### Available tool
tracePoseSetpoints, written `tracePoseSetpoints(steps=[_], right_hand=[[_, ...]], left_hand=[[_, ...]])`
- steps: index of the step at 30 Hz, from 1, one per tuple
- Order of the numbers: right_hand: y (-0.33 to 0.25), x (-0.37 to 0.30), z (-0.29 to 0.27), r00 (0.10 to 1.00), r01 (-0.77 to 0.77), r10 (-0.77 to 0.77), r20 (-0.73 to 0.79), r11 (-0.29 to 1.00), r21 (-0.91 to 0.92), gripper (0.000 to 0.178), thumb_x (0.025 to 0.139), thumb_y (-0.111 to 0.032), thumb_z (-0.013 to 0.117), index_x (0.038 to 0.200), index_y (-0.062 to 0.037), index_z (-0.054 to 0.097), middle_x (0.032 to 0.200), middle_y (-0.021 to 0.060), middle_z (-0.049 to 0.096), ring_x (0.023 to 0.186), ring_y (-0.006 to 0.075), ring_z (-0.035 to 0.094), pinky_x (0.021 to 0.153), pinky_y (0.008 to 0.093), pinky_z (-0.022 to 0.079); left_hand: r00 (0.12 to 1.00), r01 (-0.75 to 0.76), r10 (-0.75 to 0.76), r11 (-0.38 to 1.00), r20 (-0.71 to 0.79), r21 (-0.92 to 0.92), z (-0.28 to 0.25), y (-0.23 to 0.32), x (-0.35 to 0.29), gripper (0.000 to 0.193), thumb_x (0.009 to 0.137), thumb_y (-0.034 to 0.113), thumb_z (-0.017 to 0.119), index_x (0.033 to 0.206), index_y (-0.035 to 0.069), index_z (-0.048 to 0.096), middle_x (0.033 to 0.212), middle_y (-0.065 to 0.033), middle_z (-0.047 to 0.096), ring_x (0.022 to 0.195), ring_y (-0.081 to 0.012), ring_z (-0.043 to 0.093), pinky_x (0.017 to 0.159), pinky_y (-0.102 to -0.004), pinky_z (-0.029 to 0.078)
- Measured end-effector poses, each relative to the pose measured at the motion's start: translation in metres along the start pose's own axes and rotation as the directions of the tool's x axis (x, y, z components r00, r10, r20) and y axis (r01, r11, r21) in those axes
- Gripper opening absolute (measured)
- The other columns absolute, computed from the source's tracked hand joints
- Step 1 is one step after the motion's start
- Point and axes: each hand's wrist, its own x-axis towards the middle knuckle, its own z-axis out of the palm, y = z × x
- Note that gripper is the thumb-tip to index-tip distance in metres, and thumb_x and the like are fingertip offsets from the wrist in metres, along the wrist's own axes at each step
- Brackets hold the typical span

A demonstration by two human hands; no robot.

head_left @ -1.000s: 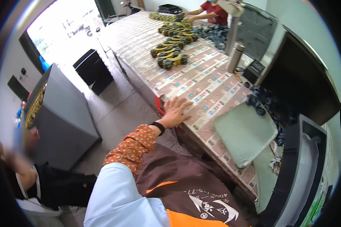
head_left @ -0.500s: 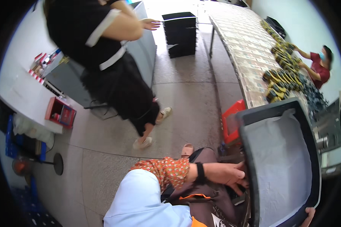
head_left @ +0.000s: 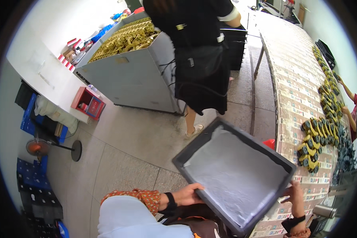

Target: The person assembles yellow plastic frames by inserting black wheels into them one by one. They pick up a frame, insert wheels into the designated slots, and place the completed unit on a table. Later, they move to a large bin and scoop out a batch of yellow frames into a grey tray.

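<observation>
A black rectangular tray, lined with a pale sheet, is tilted in front of me, held by both hands. My left hand grips its near left side, the thumb over the rim and the other fingers hidden underneath. At the right-hand side of the tray, my right hand is closed on the edge. Only the liner shows inside the tray. To the right, the long table bears rows of yellow toy vehicles with dark wheels.
Ahead, a person in black stands beside stacked black trays. A large grey bin holds many yellow parts. Another person's arm reaches over the table's far side. A fan and a red box stand left.
The tray has moved left from beside the table to in front of me, turning as it came. The person in black has turned and walked right to the stacked trays.
</observation>
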Motion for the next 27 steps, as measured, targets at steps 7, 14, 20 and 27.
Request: tracePoseSetpoints(steps=[7, 14, 20, 27], right_hand=[[0.044, 0.095, 0.025, 0.877, 0.34, -0.364, 0.315, 0.005, -0.941, 0.08, 0.078, -0.022, 0.077, 0.151, -0.0112, 0.048, 0.159, 0.0233, 0.036, 0.148, 0.0465, 0.032, 0.117, 0.055, 0.033], [0.041, 0.08, 0.045, 0.986, 0.137, 0.099, 0.133, -0.032, -0.99, 0.115, 0.069, -0.043, 0.088, 0.164, -0.0264, 0.025, 0.169, 0.0301, -0.013, 0.156, 0.0516, -0.005, 0.12, 0.0604, 0.027], [0.074, 0.085, 0.033, 0.964, 0.067, 0.256, 0.069, 0.017, -0.998, 0.126, 0.071, -0.055, 0.087, 0.167, -0.0266, 0.012, 0.164, 0.0316, -0.027, 0.153, 0.0533, -0.019, 0.124, 0.0639, 0.009], [0.11, 0.105, 0.022, 0.977, 0.09, 0.198, 0.083, -0.028, -0.996, 0.122, 0.068, -0.058, 0.083, 0.167, -0.0292, 0.017, 0.166, 0.0293, -0.027, 0.152, 0.055, -0.021, 0.126, 0.0585, 0.006]], left_hand=[[0.93, -0.344, 0.297, 0.912, -0.218, -0.222, -0.037, 0.046, -0.085, 0.053, 0.095, 0.016, 0.056, 0.142, -0.004, 0.046, 0.142, -0.02, 0.055, 0.133, -0.0357, 0.054, 0.118, -0.0568, 0.041], [0.787, -0.602, 0.493, 0.748, -0.372, -0.281, -0.07, 0.089, -0.15, 0.05, 0.092, 0.017, 0.058, 0.136, -0.003, 0.048, 0.137, -0.0214, 0.057, 0.128, -0.0372, 0.056, 0.112, -0.0592, 0.047], [0.686, -0.713, 0.57, 0.65, -0.452, -0.263, -0.06, 0.109, -0.204, 0.05, 0.089, 0.019, 0.06, 0.133, -0.002, 0.052, 0.133, -0.0189, 0.06, 0.126, -0.0365, 0.057, 0.111, -0.0585, 0.047], [0.57, -0.801, 0.65, 0.575, -0.502, -0.167, -0.021, 0.096, -0.275, 0.05, 0.088, 0.019, 0.063, 0.133, 0.0, 0.053, 0.132, -0.0173, 0.061, 0.124, -0.0354, 0.059, 0.109, -0.0567, 0.048]])
